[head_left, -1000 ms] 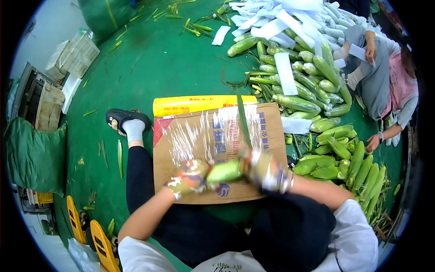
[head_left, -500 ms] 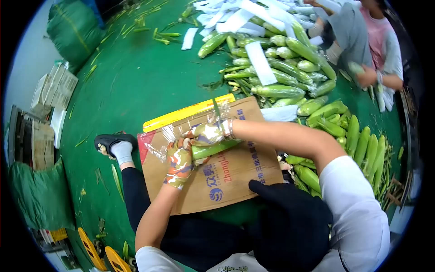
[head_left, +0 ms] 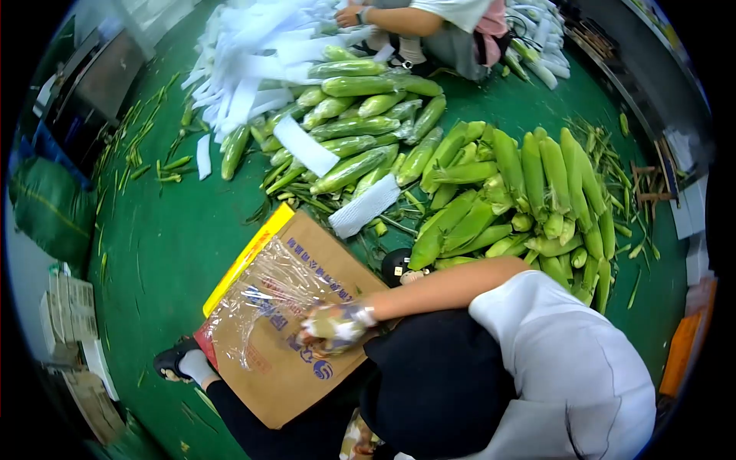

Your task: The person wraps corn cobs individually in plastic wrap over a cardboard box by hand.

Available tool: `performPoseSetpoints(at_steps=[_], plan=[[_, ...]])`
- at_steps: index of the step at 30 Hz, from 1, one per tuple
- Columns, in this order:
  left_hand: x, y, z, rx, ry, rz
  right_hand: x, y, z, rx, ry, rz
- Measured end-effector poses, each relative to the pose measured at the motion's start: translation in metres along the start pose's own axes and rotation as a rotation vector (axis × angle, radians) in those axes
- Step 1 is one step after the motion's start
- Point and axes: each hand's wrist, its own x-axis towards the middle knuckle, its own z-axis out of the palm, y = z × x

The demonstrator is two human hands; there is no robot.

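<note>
My right hand [head_left: 335, 328], in a camouflage glove, is low over the cardboard [head_left: 287, 395] beside the clear plastic film [head_left: 257, 303]. Motion smears its fingers, so I cannot make out whether it holds anything. Only part of my left hand [head_left: 357, 438] shows at the bottom edge, below the cardboard and beside my dark-clothed leg; its fingers are mostly hidden. Along the far left side of the cardboard lies a yellow roll [head_left: 249, 259]. No corn cob is visible in either hand.
Husked-on corn [head_left: 552, 176] is heaped at the right. Film-wrapped cobs [head_left: 356, 126] lie beyond the cardboard, with white foam sleeves [head_left: 253, 46] behind them. A co-worker [head_left: 460, 38] crouches at the top. A loose sleeve [head_left: 366, 205] lies near the cardboard's far corner.
The view has swung right. My hands, earlier together around a green cob over the cardboard, are now apart, the left down at the bottom edge. The cob is no longer visible between them.
</note>
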Motion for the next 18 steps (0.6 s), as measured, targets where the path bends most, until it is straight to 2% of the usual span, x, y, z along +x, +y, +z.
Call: performPoseSetpoints(at_steps=[1, 2, 3, 4, 5, 6, 8, 10, 12, 13, 15, 16, 17, 18], plan=[[0.003, 0.008, 0.006, 0.051, -0.011, 0.065, -0.024, -0.013, -0.013, 0.351, -0.046, 0.082], [0.008, 0.016, 0.015, 0.099, -0.02, 0.131, -0.057, -0.027, -0.028, 0.731, 0.002, 0.155], [0.014, 0.023, 0.024, 0.14, -0.023, 0.192, -0.092, -0.026, -0.027, 0.752, 0.141, 0.136], [0.02, 0.03, 0.035, 0.171, -0.023, 0.245, -0.12, -0.01, -0.018, 0.61, 0.066, 0.385], [0.029, 0.034, 0.047, 0.171, -0.024, 0.285, -0.124, 0.01, 0.002, 0.941, 0.641, -0.087], [0.037, 0.038, 0.061, 0.174, -0.029, 0.327, -0.139, -0.031, -0.046, 0.772, 0.617, 0.549], [0.059, 0.04, 0.086, 0.083, -0.07, 0.358, -0.145, -0.007, -0.032, 0.817, 1.114, 0.589], [0.089, 0.038, 0.113, -0.091, -0.147, 0.357, -0.15, 0.023, -0.017, 1.054, 1.182, 0.528], [0.129, 0.041, 0.14, -0.335, -0.315, 0.301, -0.141, 0.015, -0.051, 1.349, 1.217, 0.857], [0.151, 0.046, 0.154, -0.481, -0.447, 0.241, -0.134, 0.034, -0.009, 1.25, 1.393, 0.77], [0.198, 0.06, 0.184, -0.667, -0.697, 0.121, -0.166, 0.054, -0.028, 1.101, 1.324, 0.594], [0.224, 0.071, 0.198, -0.679, -0.765, 0.111, -0.197, 0.069, -0.047, 1.488, 1.198, 0.611], [0.254, 0.08, 0.21, -0.619, -0.724, 0.18, -0.232, 0.101, -0.041, 1.317, 1.405, 0.685], [0.296, 0.092, 0.221, -0.462, -0.518, 0.374, -0.258, 0.117, -0.054, 1.378, 1.58, 0.782]])
